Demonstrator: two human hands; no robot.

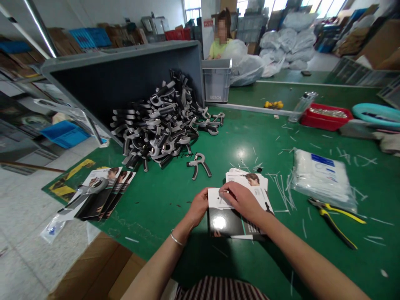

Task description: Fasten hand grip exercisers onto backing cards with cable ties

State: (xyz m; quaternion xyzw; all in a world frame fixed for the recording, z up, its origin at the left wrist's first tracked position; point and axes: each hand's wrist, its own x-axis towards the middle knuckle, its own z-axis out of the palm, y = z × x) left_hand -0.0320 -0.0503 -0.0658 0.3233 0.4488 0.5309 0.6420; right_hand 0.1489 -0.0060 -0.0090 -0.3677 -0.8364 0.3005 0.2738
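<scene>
A printed cardboard card (pixel 226 223), black and white with a picture, lies over other cards at the front middle of the table. My left hand (pixel 199 207) grips its left edge, thumb on top. Over the card's white upper part, my right hand (pixel 239 199) has its fingers pressed together close to small holes; whatever they pinch is too small to make out. More white cards (pixel 239 177) are stacked just behind. One grey and black hand grip (pixel 199 165) with a spring lies on the table beyond my left hand.
A tipped grey bin (pixel 125 52) spills a heap of hand grips (pixel 162 125). Several cards (pixel 108 193) with a hand grip on top lie left. Rightward are yellow-black cutting pliers (pixel 336 221), a bag of cable ties (pixel 323 177), loose ties and a red tray (pixel 325 118). A person (pixel 220 41) is behind.
</scene>
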